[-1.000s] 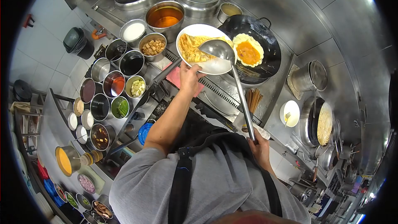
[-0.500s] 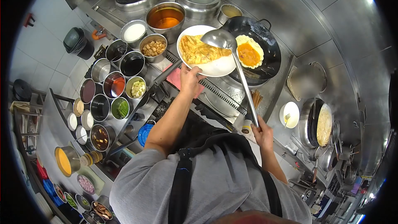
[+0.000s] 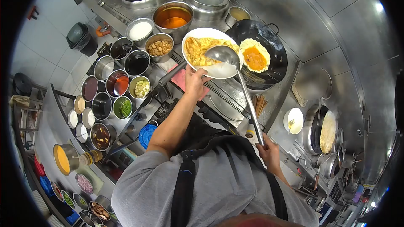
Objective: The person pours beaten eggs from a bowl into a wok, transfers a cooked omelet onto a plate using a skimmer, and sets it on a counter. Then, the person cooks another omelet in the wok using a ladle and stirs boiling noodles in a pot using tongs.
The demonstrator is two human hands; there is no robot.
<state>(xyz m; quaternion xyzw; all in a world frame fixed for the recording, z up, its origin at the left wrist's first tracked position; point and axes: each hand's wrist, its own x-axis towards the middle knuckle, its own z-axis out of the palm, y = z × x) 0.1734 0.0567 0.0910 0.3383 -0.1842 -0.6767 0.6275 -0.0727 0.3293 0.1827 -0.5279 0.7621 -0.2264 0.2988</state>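
My left hand [image 3: 195,82] grips the near rim of a white plate [image 3: 222,73], which is held up beside the wok. Cooked yellow omelette [image 3: 198,49] lies on the plate's left and upper part. My right hand [image 3: 268,150] is closed round the handle end of a long metal ladle [image 3: 248,96]. The ladle's bowl hangs over the plate, in front of part of the omelette; whether it touches cannot be made out. To the right, a dark wok [image 3: 275,42] holds another round of egg [image 3: 255,55], pale at the edge and orange in the middle.
Several metal pots stand left of the plate, among them one with orange liquid [image 3: 172,18] and one with browned chunks [image 3: 159,47]. A bundle of thin sticks [image 3: 259,104] is near the ladle handle. A white bowl [image 3: 293,120] and a round pan [image 3: 314,128] stand right.
The ladle has been drawn back toward me, its bowl now lower over the plate. My right hand has come nearer my body. The plate has tilted slightly, and the view has shifted a little.
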